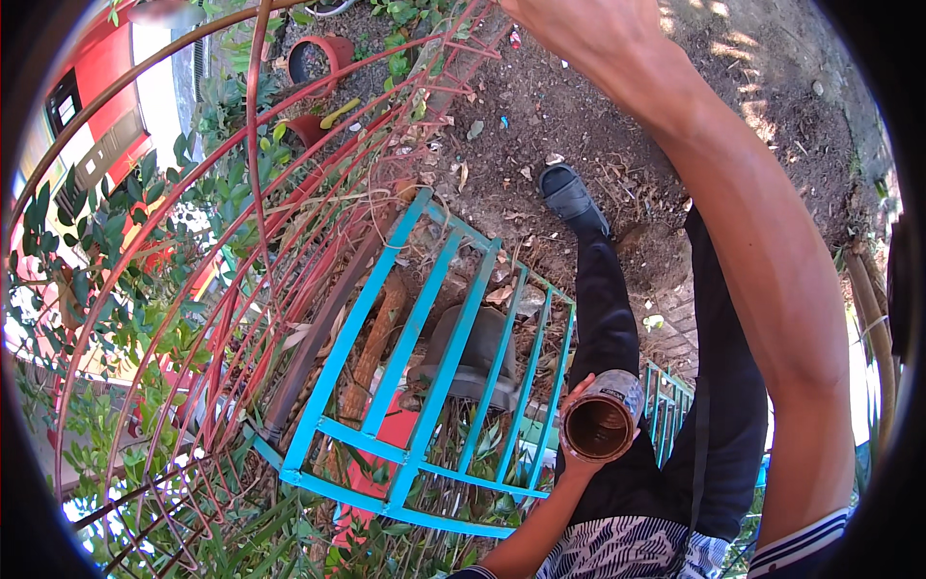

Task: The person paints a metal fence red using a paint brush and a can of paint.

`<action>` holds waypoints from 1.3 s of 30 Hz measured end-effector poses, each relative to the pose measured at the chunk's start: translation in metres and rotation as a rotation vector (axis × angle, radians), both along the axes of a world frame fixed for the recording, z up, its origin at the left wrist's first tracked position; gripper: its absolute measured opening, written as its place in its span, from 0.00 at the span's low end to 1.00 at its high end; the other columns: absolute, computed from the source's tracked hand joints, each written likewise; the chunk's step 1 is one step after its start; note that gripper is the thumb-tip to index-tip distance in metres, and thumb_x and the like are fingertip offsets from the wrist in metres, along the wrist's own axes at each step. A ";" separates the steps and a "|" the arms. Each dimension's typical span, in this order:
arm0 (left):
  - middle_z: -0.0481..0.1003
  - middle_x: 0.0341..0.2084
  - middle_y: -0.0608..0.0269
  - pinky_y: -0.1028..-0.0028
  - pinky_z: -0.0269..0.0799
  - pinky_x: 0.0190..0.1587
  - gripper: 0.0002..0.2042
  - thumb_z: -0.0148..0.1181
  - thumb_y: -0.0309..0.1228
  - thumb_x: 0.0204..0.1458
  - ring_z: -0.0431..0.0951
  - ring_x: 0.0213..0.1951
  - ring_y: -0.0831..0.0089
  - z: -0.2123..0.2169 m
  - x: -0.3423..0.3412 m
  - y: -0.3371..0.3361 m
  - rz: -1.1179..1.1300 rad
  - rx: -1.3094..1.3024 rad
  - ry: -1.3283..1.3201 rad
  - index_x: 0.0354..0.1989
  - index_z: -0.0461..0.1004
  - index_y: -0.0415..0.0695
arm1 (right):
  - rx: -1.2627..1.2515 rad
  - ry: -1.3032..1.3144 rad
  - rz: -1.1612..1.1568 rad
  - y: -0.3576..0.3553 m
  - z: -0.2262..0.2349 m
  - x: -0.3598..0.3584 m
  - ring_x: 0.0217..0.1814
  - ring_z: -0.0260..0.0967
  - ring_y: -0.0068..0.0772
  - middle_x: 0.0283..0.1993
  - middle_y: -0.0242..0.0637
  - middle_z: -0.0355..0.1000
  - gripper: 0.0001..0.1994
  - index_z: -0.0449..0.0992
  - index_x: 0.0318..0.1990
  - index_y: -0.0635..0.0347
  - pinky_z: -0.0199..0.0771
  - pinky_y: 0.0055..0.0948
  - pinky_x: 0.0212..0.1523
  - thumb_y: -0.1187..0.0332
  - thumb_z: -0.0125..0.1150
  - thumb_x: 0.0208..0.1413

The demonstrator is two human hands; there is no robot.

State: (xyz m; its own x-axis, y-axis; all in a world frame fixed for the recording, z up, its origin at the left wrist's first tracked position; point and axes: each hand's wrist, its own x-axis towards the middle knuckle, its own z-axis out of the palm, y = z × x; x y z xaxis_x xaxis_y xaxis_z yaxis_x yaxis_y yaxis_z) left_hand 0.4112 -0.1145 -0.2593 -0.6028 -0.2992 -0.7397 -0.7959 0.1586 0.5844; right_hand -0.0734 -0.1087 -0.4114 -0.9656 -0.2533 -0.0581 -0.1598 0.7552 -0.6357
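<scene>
My left hand [579,425] grips a small round can [602,417] with a rusty brown inside, its open mouth facing up at me. It hangs beside the right end of a turquoise metal frame [424,386]. My right arm reaches up and forward across the right of the view. Only the wrist and heel of my right hand [569,24] show at the top edge; the fingers are out of the picture. My dark trousers and one black shoe [569,196] stand on bare soil below.
A curved red wire guard [260,241] wraps leafy green shrubs [116,289] on the left. Terracotta pots [318,58] lie on the soil at the top. A thick trunk [371,357] rises inside the turquoise frame. Dry leaves litter the dirt [579,106].
</scene>
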 end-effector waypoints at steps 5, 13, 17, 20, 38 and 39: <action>0.65 0.67 0.52 0.56 0.65 0.69 0.52 0.87 0.40 0.31 0.68 0.67 0.56 -0.002 0.003 0.001 0.028 0.009 0.035 0.67 0.60 0.46 | -0.056 0.081 -0.021 -0.002 -0.003 0.005 0.18 0.68 0.43 0.18 0.51 0.69 0.17 0.77 0.27 0.68 0.70 0.44 0.19 0.69 0.48 0.67; 0.65 0.67 0.50 0.55 0.64 0.69 0.51 0.87 0.42 0.32 0.68 0.67 0.54 -0.004 0.003 -0.002 0.007 0.005 0.053 0.66 0.60 0.46 | -0.103 -0.346 -0.141 -0.014 -0.009 0.046 0.34 0.79 0.67 0.29 0.62 0.77 0.15 0.81 0.33 0.67 0.80 0.56 0.36 0.65 0.55 0.67; 0.65 0.67 0.50 0.55 0.65 0.69 0.52 0.87 0.42 0.31 0.68 0.67 0.55 -0.004 0.005 -0.001 0.013 0.004 0.036 0.67 0.60 0.47 | -0.034 -0.354 -0.063 -0.016 -0.036 0.074 0.36 0.80 0.64 0.31 0.59 0.79 0.16 0.85 0.44 0.62 0.83 0.55 0.42 0.59 0.56 0.69; 0.65 0.67 0.50 0.55 0.65 0.69 0.53 0.87 0.42 0.31 0.69 0.67 0.55 -0.004 0.003 0.001 0.025 0.005 0.029 0.67 0.59 0.47 | -0.010 -0.418 -0.048 -0.016 -0.049 0.078 0.42 0.81 0.65 0.38 0.60 0.80 0.16 0.84 0.43 0.61 0.83 0.57 0.44 0.57 0.58 0.67; 0.66 0.66 0.49 0.55 0.65 0.69 0.52 0.87 0.43 0.31 0.69 0.67 0.53 -0.005 0.000 -0.002 -0.015 -0.009 0.024 0.66 0.61 0.45 | 0.466 0.282 0.241 -0.005 -0.062 -0.013 0.36 0.82 0.46 0.32 0.45 0.79 0.09 0.87 0.35 0.59 0.83 0.44 0.32 0.68 0.62 0.58; 0.66 0.66 0.49 0.54 0.65 0.69 0.52 0.87 0.43 0.31 0.69 0.67 0.53 -0.005 -0.002 -0.002 -0.034 -0.003 -0.003 0.66 0.60 0.45 | 0.468 0.279 0.241 -0.005 -0.066 -0.013 0.36 0.82 0.46 0.32 0.45 0.79 0.09 0.87 0.35 0.59 0.83 0.44 0.32 0.68 0.62 0.58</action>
